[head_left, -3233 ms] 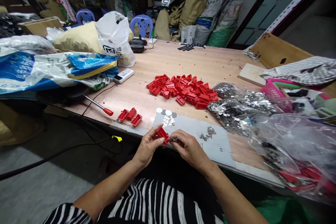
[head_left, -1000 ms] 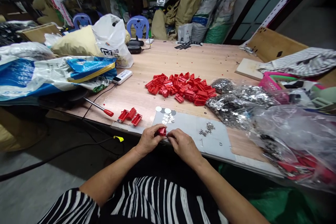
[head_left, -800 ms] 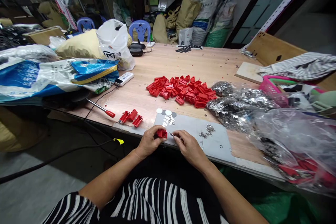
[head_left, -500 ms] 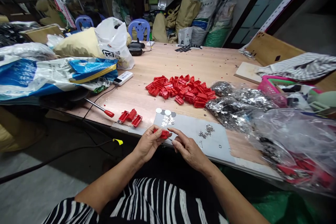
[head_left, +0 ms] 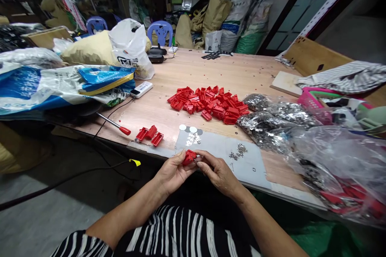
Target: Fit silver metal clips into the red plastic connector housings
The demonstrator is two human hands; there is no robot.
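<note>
At the table's near edge my left hand [head_left: 173, 170] is closed round a small red plastic part [head_left: 189, 156]. My right hand [head_left: 214, 170] is right beside it, fingers pinched on a thin metal piece that touches the red part. Both hands hover over the front of a grey mat [head_left: 241, 160]. On that mat lie small heaps of metal bits [head_left: 193, 139] and a second heap [head_left: 238, 151]. Three red parts [head_left: 150, 134] lie to the left of my hands. A big pile of red parts [head_left: 209, 104] sits further back on the wooden table [head_left: 193, 68].
Clear bags of shiny metal pieces [head_left: 271, 122] and red parts [head_left: 340, 168] crowd the right side. A red-handled tool [head_left: 116, 125], a white remote [head_left: 141, 88], blue and white sacks [head_left: 60, 84] and a white plastic bag [head_left: 129, 46] lie at the left. A pink basket [head_left: 313, 102] stands far right.
My hands have kept working the red part with the metal piece at the mat's front edge, turning it and drawing it slightly toward me. Nothing else on the table has moved.
</note>
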